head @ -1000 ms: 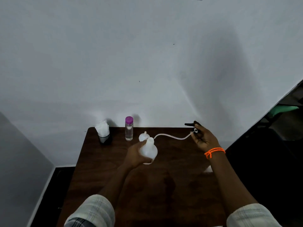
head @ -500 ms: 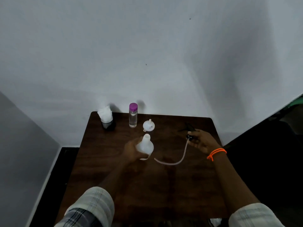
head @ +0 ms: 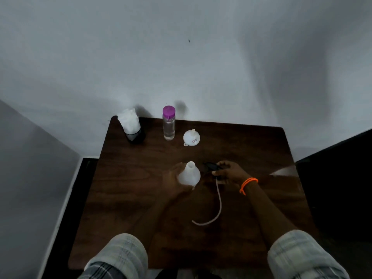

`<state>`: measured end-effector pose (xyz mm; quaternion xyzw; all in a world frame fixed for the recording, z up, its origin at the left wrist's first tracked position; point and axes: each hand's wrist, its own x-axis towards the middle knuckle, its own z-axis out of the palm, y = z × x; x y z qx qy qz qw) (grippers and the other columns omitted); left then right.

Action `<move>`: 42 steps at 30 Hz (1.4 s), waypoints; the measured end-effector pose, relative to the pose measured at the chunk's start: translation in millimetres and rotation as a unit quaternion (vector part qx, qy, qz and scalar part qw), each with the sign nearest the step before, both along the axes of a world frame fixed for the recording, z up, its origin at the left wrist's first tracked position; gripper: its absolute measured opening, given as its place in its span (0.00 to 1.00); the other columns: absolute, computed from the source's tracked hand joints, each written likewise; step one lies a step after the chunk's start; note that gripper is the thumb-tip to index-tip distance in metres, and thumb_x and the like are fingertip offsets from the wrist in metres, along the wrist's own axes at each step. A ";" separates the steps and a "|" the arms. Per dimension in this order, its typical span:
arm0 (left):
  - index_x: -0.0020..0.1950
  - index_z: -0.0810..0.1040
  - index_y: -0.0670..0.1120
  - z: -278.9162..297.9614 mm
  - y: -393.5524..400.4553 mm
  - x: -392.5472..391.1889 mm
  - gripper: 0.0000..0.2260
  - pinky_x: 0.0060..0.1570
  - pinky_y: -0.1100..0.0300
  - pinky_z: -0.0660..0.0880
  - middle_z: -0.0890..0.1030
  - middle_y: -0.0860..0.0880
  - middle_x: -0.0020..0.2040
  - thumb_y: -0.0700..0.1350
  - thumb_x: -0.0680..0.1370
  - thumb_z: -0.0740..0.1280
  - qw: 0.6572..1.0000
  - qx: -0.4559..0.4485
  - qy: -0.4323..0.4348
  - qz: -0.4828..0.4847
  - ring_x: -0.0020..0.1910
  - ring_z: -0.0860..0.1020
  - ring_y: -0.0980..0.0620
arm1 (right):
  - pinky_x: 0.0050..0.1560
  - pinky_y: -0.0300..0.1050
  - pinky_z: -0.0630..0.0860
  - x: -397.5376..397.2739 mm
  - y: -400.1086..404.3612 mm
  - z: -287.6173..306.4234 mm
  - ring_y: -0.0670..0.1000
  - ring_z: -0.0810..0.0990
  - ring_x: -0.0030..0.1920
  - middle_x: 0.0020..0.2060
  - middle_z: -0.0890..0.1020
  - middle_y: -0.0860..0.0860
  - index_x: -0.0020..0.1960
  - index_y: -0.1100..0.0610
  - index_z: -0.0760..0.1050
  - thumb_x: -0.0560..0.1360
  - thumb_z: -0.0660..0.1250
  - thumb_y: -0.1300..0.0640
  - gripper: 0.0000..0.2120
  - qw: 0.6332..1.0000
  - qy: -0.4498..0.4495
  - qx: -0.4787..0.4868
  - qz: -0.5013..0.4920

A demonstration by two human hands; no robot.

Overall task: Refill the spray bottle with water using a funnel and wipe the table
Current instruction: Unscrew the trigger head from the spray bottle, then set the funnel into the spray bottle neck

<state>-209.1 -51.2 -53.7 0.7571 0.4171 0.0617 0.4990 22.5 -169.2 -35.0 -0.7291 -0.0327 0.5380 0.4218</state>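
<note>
Right hand [head: 231,172] carried one sprayer head [head: 211,167] beside one spray bottle [head: 189,175], grip clasping it; left hand [head: 173,178] grips bottle.

You can find only one thing with writing on it. It is a small dark mark, like a tiny sticker, on the white funnel [head: 191,137] that lies on the table [head: 251,150]. The mark is too small and blurry for you to read any letters or numbers. The clear bottle with the purple cap [head: 168,123] shows you no label. The white spray bottle [head: 189,174] is plain too. You will see no words on the wall [head: 181,57], just one little dark spot.
</note>
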 end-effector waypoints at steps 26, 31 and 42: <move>0.81 0.59 0.47 -40.9 -10.5 -16.6 0.51 0.76 0.62 0.53 0.60 0.52 0.80 0.52 0.64 0.83 0.992 0.076 -0.046 -0.090 0.80 0.56 0.55 | 0.43 0.47 0.85 -9.3 -1.9 -48.2 0.51 0.84 0.45 0.50 0.84 0.52 0.57 0.55 0.81 0.63 0.84 0.56 0.24 0.957 -0.262 -0.088 0.089; 0.81 0.59 0.51 -42.4 4.1 -40.2 0.42 0.77 0.62 0.52 0.57 0.55 0.81 0.47 0.71 0.75 0.990 0.083 -0.015 -0.114 0.79 0.53 0.59 | 0.49 0.46 0.80 -3.0 0.2 -36.9 0.47 0.82 0.45 0.42 0.83 0.45 0.48 0.53 0.82 0.63 0.83 0.45 0.20 0.942 -0.317 -0.072 0.087; 0.76 0.69 0.47 -17.7 64.4 45.0 0.25 0.67 0.59 0.71 0.77 0.46 0.69 0.39 0.79 0.66 0.998 0.061 0.016 -0.030 0.66 0.77 0.48 | 0.48 0.55 0.85 32.9 70.9 -38.3 0.51 0.84 0.44 0.46 0.85 0.53 0.51 0.55 0.82 0.69 0.80 0.50 0.16 0.958 -0.285 -0.028 -0.006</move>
